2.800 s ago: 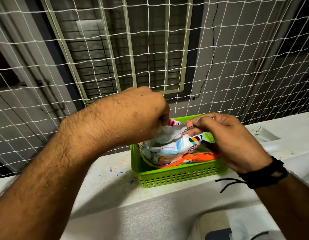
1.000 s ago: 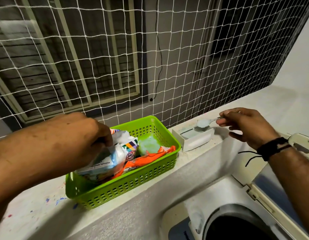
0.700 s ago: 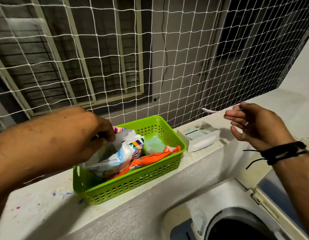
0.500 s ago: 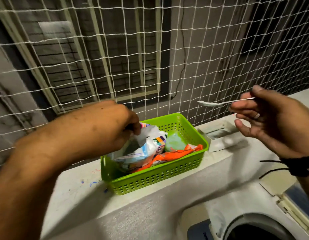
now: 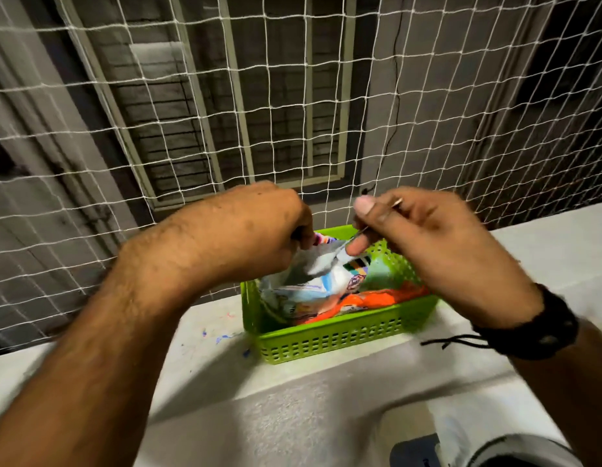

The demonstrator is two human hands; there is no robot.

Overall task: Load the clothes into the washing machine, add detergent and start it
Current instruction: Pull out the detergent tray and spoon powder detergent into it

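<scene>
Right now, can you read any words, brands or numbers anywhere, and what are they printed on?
None can be read.
Detergent packet in the green basket: printing and a round logo, too blurred to read.
Orange packet beside it: print too blurred.
Dark panel at the bottom edge: faint marks, too small.

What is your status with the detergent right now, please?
Left hand grips the detergent packet open in the green basket. Right hand pinches the spoon, bowl in the packet mouth. Nothing in the way.

Detergent bag (image 5: 306, 288) in basket (image 5: 330, 338) on ledge (image 5: 208, 362), net (image 5: 292, 112) behind.
</scene>
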